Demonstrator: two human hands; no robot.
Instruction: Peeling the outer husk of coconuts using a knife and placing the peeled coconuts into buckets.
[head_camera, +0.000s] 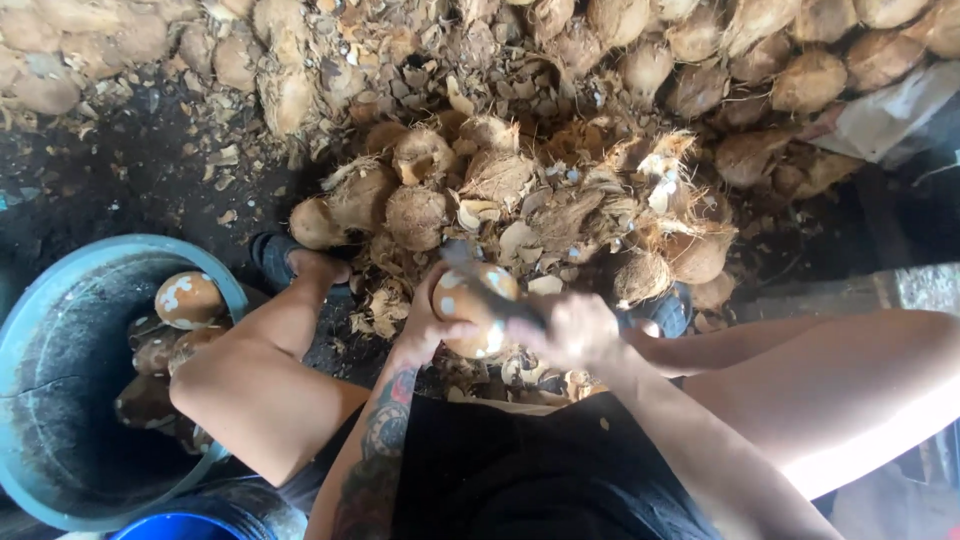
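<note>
Many husked coconuts (420, 215) and shell scraps (520, 240) are heaped on the dark dirt floor (130, 180). Left of the knees, a blue tub (60, 280) holds several peeled coconuts (188, 299). Left hand (425, 325) fingers wrap a coconut (475, 310) held above the lap; right hand (575, 330) fingers grip a blurred blade (490, 290) against it.

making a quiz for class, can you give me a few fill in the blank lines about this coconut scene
1. The left hand steadies a partly peeled ____ over the lap.
2. The right hand grips a dark ____ laid across it.
3. Peeled coconuts lie in a ____ tub at the person's left.
4. Husk scraps and whole coconuts lie heaped in ____ of the person's feet.

Missing words: coconut; blade; blue; front
</note>
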